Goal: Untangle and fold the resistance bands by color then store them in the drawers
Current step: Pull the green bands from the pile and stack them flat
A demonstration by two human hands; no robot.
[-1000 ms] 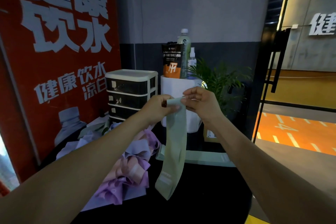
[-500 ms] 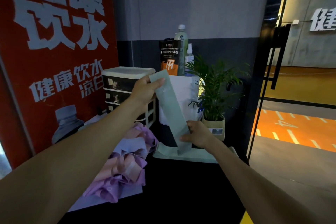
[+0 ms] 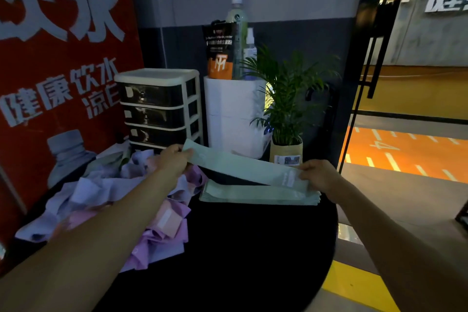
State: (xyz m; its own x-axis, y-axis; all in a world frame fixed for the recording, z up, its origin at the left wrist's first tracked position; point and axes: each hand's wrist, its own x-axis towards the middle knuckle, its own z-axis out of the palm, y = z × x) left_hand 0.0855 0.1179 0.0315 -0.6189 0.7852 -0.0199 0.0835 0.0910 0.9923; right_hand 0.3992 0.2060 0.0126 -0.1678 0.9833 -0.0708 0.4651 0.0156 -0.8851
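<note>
A pale green resistance band [image 3: 243, 167] is stretched flat between my hands, just above a stack of flat green bands [image 3: 255, 195] on the round black table [image 3: 248, 256]. My left hand [image 3: 172, 159] pinches its left end and my right hand [image 3: 319, 176] pinches its right end. A tangled heap of purple, lilac and pink bands [image 3: 131, 202] lies on the table's left side. Behind the heap stands a small white drawer unit with dark drawers [image 3: 159, 106], all pushed in.
A white cylinder [image 3: 233, 114] carries a bottle [image 3: 236, 33], a spray bottle and an orange-black pouch [image 3: 219, 50]. A potted plant [image 3: 286, 119] stands right of it. A red poster wall is on the left, a glass door on the right.
The green band hung from both hands, then my right hand slid down to its lower end. Now both hands have lowered it, nearly level, over the green stack.
</note>
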